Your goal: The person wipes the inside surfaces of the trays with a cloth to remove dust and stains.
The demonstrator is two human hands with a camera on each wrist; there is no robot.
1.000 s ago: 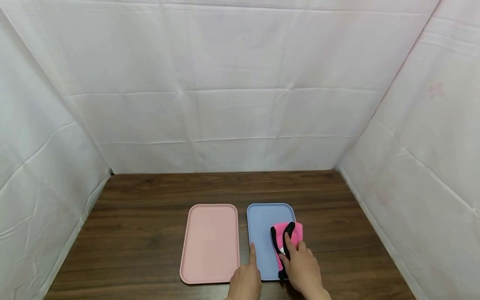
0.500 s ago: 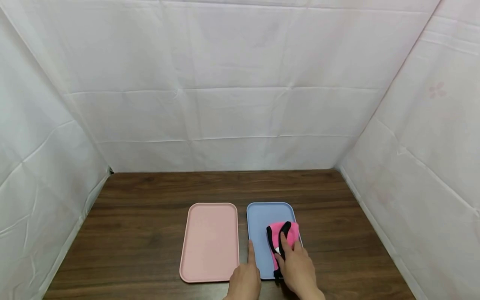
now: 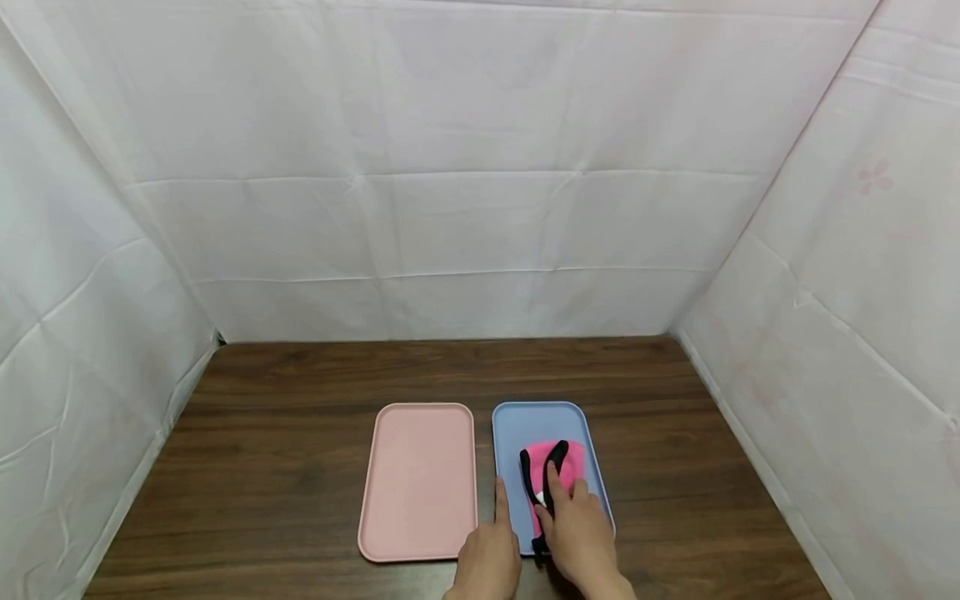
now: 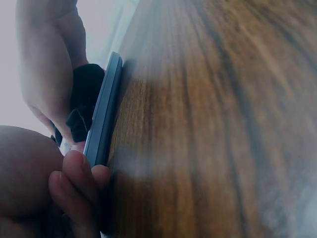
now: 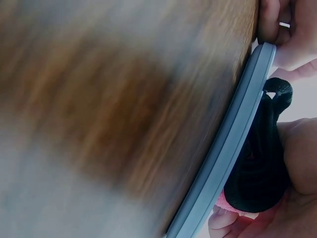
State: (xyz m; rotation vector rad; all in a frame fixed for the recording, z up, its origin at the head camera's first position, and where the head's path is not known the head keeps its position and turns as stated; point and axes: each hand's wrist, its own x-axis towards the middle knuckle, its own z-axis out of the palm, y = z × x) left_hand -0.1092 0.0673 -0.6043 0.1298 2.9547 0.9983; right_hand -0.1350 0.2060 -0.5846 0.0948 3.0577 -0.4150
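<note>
A folded pink cloth (image 3: 572,463) with black trim and a small white patch lies on the blue tray (image 3: 525,425). My right hand (image 3: 581,533) holds it from above, index finger along one black band and thumb near the white patch. Seen from the right wrist, the black part of the cloth (image 5: 260,168) bulges between hand and tray rim (image 5: 233,134). My left hand (image 3: 489,557) rests at the tray's near left side, its index finger straight along the edge and its other fingers curled. The left wrist view shows those fingertips (image 4: 74,173) right at the tray's rim (image 4: 106,109).
A pink tray (image 3: 420,483) stands just left of the blue one, a narrow gap between them. Both are on a dark wooden table (image 3: 300,433). White fabric sheets (image 3: 465,225) enclose the table at the back and both sides.
My right hand and the pink cloth have slid left, from overhanging the blue tray's right rim to lying within it. My left hand has stayed at the tray's left edge.
</note>
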